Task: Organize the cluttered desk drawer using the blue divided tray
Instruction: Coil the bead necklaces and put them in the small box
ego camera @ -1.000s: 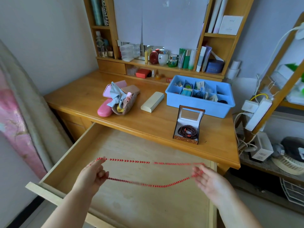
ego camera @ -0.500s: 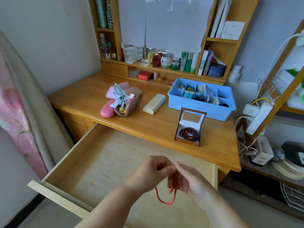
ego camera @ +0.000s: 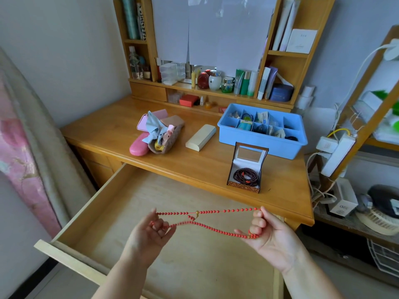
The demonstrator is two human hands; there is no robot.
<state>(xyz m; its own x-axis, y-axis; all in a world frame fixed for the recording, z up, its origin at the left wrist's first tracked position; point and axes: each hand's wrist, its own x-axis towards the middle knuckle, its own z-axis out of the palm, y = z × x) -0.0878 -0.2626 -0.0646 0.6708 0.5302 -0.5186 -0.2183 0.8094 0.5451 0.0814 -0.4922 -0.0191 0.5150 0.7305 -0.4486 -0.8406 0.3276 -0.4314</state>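
Red bead strand (ego camera: 207,219) stretched between 2 hands (left (ego camera: 149,236), right (ego camera: 272,238)), over drawer (ego camera: 103,203)

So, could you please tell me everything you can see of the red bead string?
The red bead string is a long loop of small round red beads with a small gold-coloured piece on its upper strand. It hangs stretched in two strands above the open drawer, touching nothing else. The left hand pinches one end; the right hand holds the other, curled round it.
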